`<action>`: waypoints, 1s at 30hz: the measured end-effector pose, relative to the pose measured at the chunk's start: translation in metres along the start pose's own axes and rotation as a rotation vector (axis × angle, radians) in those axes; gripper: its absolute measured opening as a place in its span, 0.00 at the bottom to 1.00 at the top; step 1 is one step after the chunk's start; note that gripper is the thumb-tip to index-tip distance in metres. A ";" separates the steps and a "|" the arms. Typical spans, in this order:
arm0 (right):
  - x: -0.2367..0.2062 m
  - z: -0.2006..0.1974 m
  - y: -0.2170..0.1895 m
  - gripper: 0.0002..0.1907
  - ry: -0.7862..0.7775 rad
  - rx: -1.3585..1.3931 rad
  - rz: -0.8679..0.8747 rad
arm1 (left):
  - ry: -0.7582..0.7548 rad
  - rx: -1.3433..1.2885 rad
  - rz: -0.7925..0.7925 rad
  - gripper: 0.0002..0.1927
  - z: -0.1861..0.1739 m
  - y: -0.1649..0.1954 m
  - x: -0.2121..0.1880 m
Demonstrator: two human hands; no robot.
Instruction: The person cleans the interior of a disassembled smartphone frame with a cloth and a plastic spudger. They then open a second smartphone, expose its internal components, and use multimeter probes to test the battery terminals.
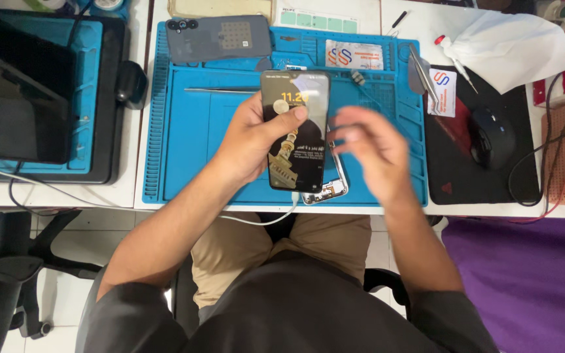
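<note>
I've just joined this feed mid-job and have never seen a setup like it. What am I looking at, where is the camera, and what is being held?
There is no machine here: a seated person works with two bare hands, and the single camera sits on their head, looking down. The left hand holds a lit smartphone, thumb on its screen. The right hand hovers beside it, blurred and apparently empty. Under the phone lies a silver phone frame on a blue repair mat. Further back rests a grey phone back cover; tweezers lie to the right, near a black computer mouse on its pad. A tablet sits far left.
</note>
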State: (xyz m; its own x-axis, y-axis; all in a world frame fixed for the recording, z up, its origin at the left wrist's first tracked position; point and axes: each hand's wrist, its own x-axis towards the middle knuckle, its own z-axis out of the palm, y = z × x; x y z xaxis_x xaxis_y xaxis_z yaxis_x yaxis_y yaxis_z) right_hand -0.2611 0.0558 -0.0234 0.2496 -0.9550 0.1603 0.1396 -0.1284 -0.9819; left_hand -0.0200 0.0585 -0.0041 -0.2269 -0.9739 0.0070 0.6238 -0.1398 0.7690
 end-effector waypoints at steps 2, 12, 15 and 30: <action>-0.001 -0.028 -0.015 0.13 0.118 -0.469 -0.233 | 0.054 -0.027 -0.051 0.13 -0.004 0.000 0.004; -0.042 -0.189 -0.023 0.19 0.262 -1.350 -0.260 | 0.159 -0.267 -0.120 0.15 -0.015 -0.004 0.019; -0.048 -0.204 -0.012 0.17 0.279 -1.370 -0.258 | 0.052 -0.263 -0.122 0.18 -0.010 0.002 0.016; -0.048 -0.207 -0.013 0.13 0.367 -1.422 -0.232 | -0.067 0.022 -0.202 0.51 -0.001 0.040 0.043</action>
State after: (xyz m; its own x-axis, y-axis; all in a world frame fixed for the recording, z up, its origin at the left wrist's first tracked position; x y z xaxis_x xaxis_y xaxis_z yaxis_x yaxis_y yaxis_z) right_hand -0.4729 0.0484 -0.0396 0.0739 -0.8620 0.5014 -0.9428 -0.2243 -0.2467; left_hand -0.0044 0.0105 0.0268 -0.3954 -0.9123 -0.1069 0.5443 -0.3265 0.7728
